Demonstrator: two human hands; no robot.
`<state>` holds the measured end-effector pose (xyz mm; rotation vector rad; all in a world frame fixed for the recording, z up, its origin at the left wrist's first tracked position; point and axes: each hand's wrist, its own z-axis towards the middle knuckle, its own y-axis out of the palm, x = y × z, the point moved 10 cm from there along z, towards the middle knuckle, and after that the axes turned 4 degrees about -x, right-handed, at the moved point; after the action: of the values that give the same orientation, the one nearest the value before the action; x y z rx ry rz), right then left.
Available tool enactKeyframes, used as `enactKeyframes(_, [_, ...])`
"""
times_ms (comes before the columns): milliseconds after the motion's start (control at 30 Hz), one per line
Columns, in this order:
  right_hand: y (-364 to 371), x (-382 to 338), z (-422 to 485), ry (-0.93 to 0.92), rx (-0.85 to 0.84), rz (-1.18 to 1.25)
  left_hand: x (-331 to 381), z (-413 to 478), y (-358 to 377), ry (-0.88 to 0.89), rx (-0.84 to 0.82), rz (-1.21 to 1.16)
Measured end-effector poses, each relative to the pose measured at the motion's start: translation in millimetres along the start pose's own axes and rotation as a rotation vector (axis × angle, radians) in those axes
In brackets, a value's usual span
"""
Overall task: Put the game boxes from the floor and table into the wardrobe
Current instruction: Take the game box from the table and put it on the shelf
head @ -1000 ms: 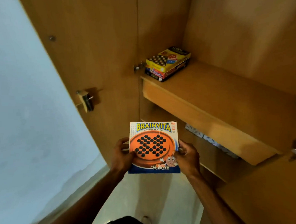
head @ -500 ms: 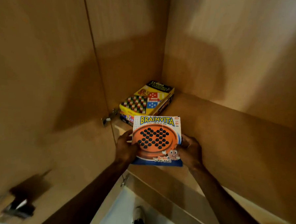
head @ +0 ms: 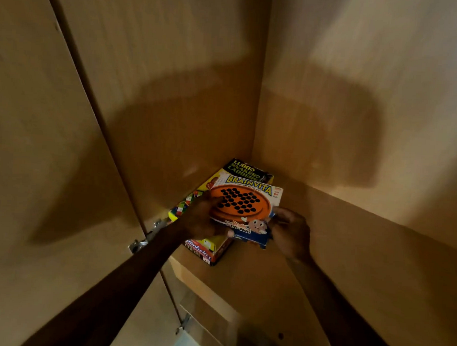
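Note:
The orange and white Brainvita box (head: 247, 203) lies over the stack of game boxes in the back left corner of the wardrobe shelf (head: 323, 257). My left hand (head: 202, 219) holds its left edge, thumb on the lid. My right hand (head: 289, 231) grips its lower right corner. Under it shows the yellow Ludo Snakes and Ladders box (head: 245, 168), and below that a red Tambola box (head: 204, 251). I cannot tell whether the Brainvita box rests fully on the stack.
The wardrobe's wooden side wall (head: 172, 117) and back wall (head: 357, 113) close in the corner. The open door (head: 37, 162) stands at the left with a metal hinge (head: 141, 241). A lower shelf edge (head: 209, 317) shows below.
Both hands carried the Brainvita box up from in front of the wardrobe, forward over the shelf and onto the stack of boxes. The camera moved closer to the corner.

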<state>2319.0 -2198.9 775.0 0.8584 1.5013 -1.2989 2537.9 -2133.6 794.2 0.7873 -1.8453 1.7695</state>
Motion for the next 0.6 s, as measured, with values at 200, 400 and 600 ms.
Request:
enactKeyframes(200, [32, -31, 6, -0.240, -0.239, -0.200, -13, -9, -25, -0.086, 0.248, 0.329])
enactKeyframes(400, [59, -17, 3, -0.289, -0.472, -0.327, -3, -23, -23, -0.163, 0.418, 0.315])
enactKeyframes(600, [74, -12, -8, -0.338, -0.600, -0.361, -3, -34, -24, -0.295, 0.519, 0.233])
